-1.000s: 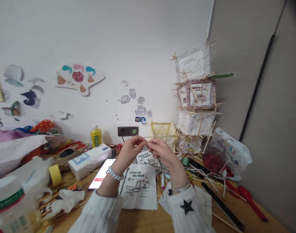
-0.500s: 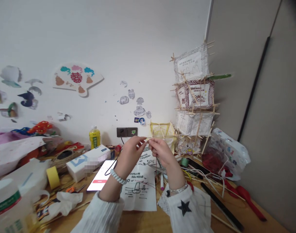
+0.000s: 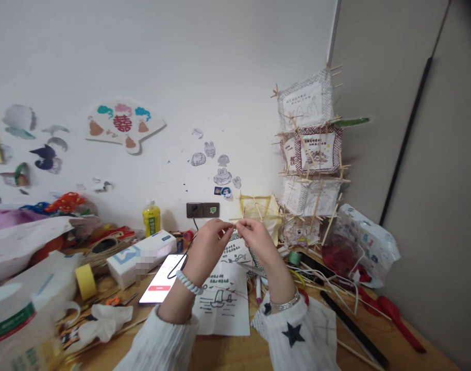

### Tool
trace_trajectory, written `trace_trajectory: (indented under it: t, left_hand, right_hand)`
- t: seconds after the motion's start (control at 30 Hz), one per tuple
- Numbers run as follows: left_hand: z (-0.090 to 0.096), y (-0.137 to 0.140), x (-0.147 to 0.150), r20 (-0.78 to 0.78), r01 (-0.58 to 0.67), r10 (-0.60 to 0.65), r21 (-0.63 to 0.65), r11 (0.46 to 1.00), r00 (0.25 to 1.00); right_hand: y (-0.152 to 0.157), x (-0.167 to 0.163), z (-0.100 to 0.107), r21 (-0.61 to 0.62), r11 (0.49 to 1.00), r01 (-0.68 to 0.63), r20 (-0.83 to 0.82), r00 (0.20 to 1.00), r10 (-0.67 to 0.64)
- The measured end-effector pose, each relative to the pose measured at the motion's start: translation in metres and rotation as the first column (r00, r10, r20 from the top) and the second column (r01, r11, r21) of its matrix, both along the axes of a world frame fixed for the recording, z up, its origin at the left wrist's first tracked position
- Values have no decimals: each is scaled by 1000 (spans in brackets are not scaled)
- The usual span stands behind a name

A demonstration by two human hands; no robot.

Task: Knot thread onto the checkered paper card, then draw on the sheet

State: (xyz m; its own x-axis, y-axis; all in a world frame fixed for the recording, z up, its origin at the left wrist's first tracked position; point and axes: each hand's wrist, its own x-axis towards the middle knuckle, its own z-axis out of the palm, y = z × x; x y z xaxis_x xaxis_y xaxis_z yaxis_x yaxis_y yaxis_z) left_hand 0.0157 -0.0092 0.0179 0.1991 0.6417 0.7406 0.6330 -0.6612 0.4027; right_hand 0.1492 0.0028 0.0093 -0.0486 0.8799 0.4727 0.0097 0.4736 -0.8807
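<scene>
Soft, muted light spreads evenly over my tabletop [image 3: 228, 353], leaving faint shadows below the fan-shaped cutout [image 3: 123, 123], while the phone screen [image 3: 161, 275] glows brightest. The wide lens stretches the blurry plastic jar [image 3: 11, 330] at lower left, the upper-right corner is dark, and detail between my left grip [image 3: 210, 242] and right grip [image 3: 256, 239] blurs.

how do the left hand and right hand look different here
The left hand wears a pale beaded bracelet; the right hand, thin silvery bangles. The left sleeve looks plain, while the right sleeve shows a black star. Both hands are pinched, nearly meeting; anything between them is too small to make out.
</scene>
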Motion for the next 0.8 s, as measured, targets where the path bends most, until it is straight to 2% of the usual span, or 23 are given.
trace_trajectory:
  t: [0.2, 0.47, 0.67, 0.8]
  left_hand:
    - [0, -1, 1, 24, -4, 4, 7, 1000, 1000]
    - [-2, 3, 1, 39, -10, 6, 108, 994, 999]
    - [-1, 4, -2, 145, -6, 1, 29, 1000, 989]
    - [2, 3, -4, 245, 56, -32, -90, 994, 969]
  right_hand:
    - [1, -1, 0, 33, 999, 33, 51, 998, -35]
    - [0, -2, 0, 68, 998, 18, 61, 998, -22]
    - [-2, 1, 2, -9, 1000, -1, 3, 1000, 1]
    - [-3, 3, 2, -40, 999, -8, -23, 1000, 7]
